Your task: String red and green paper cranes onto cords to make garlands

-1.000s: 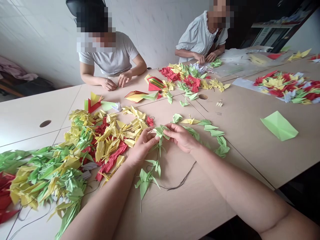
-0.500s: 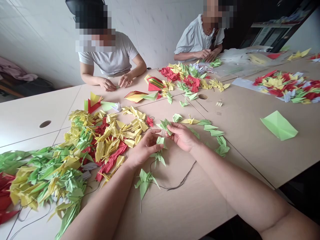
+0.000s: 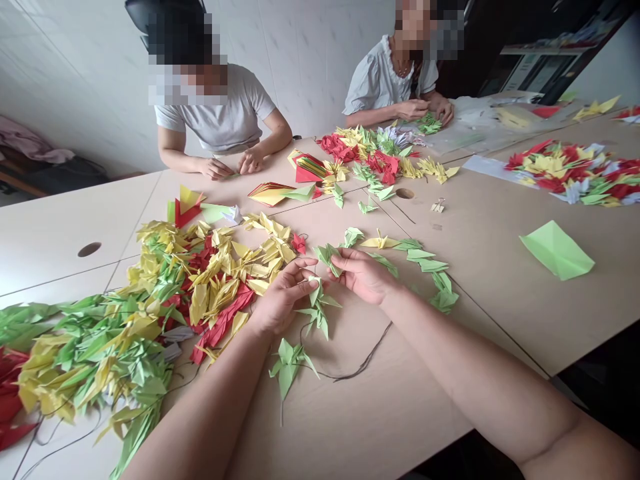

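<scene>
My left hand [image 3: 285, 293] is closed in a pinch on a light green origami crane [image 3: 316, 300], which hangs close to other folded green wings. Just right of it, my right hand [image 3: 363, 272] grips another green origami crane [image 3: 326, 256] between thumb and fingers. Below my hands a loose green crane [image 3: 287, 367] lies on the table, with a thin pale stick or needle [image 3: 281, 413] at its lower end. Dark thread [image 3: 364, 365] runs from there to the right. Further green cranes [image 3: 423, 257] curve in a row beyond my right hand.
A heap of yellow, green and red cranes [image 3: 150, 300] covers the table's left side. Folded paper sheets [image 3: 270, 192], a binder clip [image 3: 438, 205] and a green paper square [image 3: 557, 250] lie around. More cranes [image 3: 580, 170] lie far right. Two people sit opposite, hands on the table.
My left hand has shifted slightly left with its crane, and my right hand a little left and down. Across the table, the right-hand person's hands have moved apart.
</scene>
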`<state>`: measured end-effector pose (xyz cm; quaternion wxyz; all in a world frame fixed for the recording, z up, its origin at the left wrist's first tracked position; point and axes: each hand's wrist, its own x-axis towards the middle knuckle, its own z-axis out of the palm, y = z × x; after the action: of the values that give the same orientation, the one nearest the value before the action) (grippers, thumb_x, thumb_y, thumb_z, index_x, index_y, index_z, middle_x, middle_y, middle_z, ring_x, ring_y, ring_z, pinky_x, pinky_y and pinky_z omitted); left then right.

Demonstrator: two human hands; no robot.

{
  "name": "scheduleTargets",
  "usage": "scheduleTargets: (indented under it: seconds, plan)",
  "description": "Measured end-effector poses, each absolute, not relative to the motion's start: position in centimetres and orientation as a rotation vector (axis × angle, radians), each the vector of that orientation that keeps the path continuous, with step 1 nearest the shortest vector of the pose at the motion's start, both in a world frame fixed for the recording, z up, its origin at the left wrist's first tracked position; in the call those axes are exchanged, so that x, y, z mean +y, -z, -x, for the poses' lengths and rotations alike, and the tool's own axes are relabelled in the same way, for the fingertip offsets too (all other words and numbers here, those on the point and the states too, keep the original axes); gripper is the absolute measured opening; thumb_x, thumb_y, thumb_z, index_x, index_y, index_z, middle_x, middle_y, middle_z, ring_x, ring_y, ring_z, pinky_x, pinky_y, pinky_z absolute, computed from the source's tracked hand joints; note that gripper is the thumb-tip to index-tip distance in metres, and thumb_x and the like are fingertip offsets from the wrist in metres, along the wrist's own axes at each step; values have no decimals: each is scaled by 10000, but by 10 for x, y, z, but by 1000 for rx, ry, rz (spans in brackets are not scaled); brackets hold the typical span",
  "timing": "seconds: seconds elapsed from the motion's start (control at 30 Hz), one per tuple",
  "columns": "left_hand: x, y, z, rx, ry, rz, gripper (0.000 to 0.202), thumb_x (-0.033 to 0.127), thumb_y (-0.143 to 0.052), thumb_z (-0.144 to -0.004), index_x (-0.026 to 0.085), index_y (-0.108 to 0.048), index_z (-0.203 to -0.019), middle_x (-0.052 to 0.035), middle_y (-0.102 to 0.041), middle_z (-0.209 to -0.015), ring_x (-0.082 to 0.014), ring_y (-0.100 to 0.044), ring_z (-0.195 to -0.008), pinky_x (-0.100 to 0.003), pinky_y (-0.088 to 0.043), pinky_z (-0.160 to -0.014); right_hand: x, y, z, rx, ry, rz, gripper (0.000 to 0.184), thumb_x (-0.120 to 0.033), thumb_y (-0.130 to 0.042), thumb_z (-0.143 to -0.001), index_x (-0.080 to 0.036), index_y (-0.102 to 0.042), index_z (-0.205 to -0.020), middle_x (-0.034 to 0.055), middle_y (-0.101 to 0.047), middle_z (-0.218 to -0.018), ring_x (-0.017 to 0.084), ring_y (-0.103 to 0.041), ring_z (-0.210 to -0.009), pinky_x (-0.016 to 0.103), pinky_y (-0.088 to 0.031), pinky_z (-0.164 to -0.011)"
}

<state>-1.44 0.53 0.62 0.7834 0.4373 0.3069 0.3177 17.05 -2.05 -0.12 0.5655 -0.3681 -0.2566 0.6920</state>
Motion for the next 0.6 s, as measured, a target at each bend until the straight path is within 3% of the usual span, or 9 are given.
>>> scheduleTargets:
  seconds: [0.43, 0.6]
  plan:
    - [7, -2, 12, 698, -776, -909, 445, 195, -823, -707, 188, -586, -1083, 24, -658, -791, -92, -625, -593, -196, -498, -557, -26, -4, -171, -716, -1801, 826, 256, -320, -864, -657, -183, -729, -827, -5, -673, -779, 106, -582, -684, 261, -493, -702]
    - [7, 0, 9, 720, -805, -901, 297, 195, -843, -677, 157, -624, -874, 14, -679, -766, -88, -632, -640, -186, -498, -598, -26, -4, -170, -727, -1788, 863, 279, -329, -872, -637, -187, -743, -841, 0, -682, -806, 109, -580, -711, 243, -476, -693]
